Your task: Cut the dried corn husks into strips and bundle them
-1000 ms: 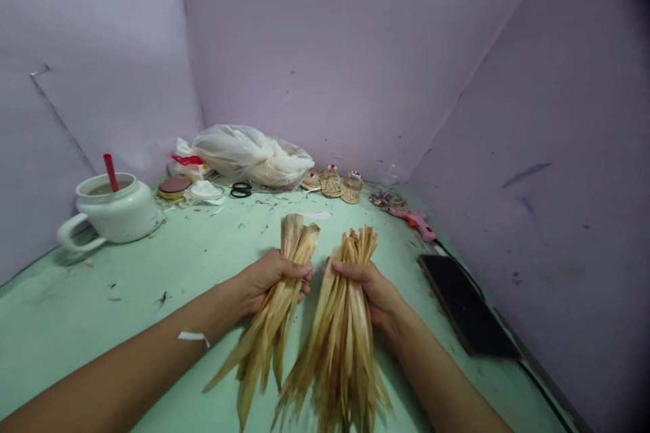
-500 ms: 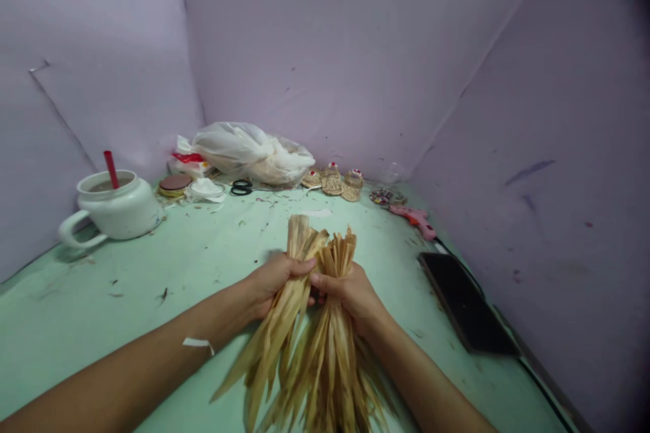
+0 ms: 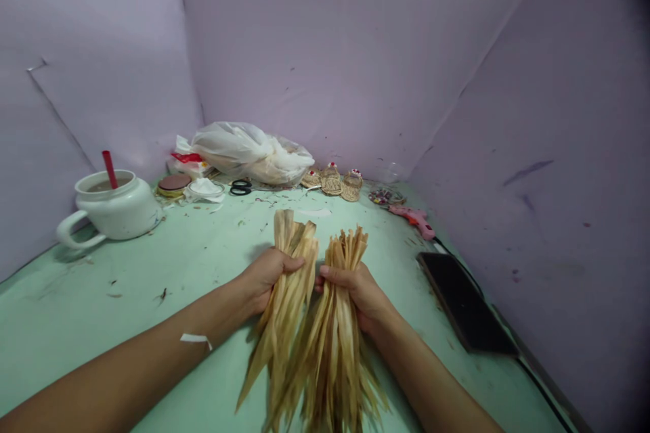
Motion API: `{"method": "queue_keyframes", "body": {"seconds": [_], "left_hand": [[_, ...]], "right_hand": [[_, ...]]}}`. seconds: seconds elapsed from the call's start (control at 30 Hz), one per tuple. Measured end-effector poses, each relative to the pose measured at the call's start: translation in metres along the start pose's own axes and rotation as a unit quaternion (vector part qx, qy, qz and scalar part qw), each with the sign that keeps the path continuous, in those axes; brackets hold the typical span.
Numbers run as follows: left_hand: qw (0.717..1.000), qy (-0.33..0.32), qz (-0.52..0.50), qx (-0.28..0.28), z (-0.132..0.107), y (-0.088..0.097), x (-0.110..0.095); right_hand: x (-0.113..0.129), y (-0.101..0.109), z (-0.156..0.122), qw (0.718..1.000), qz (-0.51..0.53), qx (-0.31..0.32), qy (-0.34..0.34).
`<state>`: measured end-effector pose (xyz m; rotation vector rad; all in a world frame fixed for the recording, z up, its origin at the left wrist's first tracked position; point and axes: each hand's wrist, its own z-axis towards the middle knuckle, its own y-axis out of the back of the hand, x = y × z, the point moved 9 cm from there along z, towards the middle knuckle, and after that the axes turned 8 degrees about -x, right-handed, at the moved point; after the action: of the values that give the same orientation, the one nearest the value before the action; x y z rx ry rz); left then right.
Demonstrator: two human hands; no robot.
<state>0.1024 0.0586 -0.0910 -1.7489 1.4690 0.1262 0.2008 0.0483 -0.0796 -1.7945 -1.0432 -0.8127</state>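
My left hand [image 3: 271, 275] is closed round the upper part of a bundle of dried tan leaf strips [image 3: 292, 291], thumb across the front. My right hand [image 3: 358, 287] grips a second, thicker bundle of dried leaf strips [image 3: 339, 338] near its gathered top. The two bundles hang side by side, their tops apart and their loose lower ends fanning out and overlapping toward me. Fingers behind each bundle are mostly hidden. A piece of white tape [image 3: 196, 338] sticks to my left forearm.
On the green tabletop [image 3: 203, 270] stand a white mug [image 3: 122, 210] at left, scissors [image 3: 240, 187], a plastic bag [image 3: 248, 149] and small woven baskets [image 3: 331, 183] at the back. A pink glue gun [image 3: 414, 218] and a dark flat device [image 3: 464, 304] with a cable lie at right.
My hands have moved apart, the left one shifting left with its bundle and the right one slightly right. A gap now shows between the tops of the bundles.
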Motion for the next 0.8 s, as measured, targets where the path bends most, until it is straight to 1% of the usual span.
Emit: {"method": "queue_keyframes", "body": {"seconds": [0.1,0.2,0.27,0.3,0.37,0.47,0.5,0.57,0.67,0.73,0.8], "left_hand": [[0.999,-0.040,0.000,-0.009,0.001,0.002,-0.007],[0.995,-0.095,0.010,-0.033,-0.001,0.004,-0.016],[0.992,-0.107,0.026,-0.057,-0.003,0.007,-0.018],[0.992,-0.103,0.034,-0.068,-0.004,0.008,-0.019],[0.991,-0.080,0.041,-0.095,-0.005,0.013,-0.019],[0.990,-0.038,0.041,-0.132,-0.005,0.022,-0.020],[0.990,-0.024,0.042,-0.136,-0.005,0.024,-0.020],[0.990,-0.002,0.051,-0.130,-0.004,0.024,-0.017],[0.989,0.016,0.076,-0.125,-0.002,0.026,-0.014],[0.988,0.001,0.074,-0.137,0.000,0.030,-0.017],[0.986,-0.028,0.055,-0.155,0.001,0.034,-0.025]], "right_hand": [[0.000,0.010,0.004,0.999,0.016,-0.038,-0.022],[-0.001,0.011,0.005,0.999,0.009,-0.039,-0.027],[0.001,0.009,0.005,0.999,-0.011,-0.035,-0.011],[0.003,0.010,0.005,0.999,-0.028,-0.038,0.003],[0.012,0.016,0.006,0.994,-0.078,-0.067,0.044],[0.027,0.027,0.006,0.976,-0.158,-0.109,0.100],[0.029,0.030,0.007,0.971,-0.182,-0.114,0.102],[0.025,0.031,0.008,0.965,-0.223,-0.108,0.082],[0.019,0.025,0.009,0.957,-0.267,-0.088,0.067],[0.018,0.019,0.010,0.953,-0.281,-0.081,0.080],[0.018,0.012,0.013,0.946,-0.300,-0.082,0.092]]}}
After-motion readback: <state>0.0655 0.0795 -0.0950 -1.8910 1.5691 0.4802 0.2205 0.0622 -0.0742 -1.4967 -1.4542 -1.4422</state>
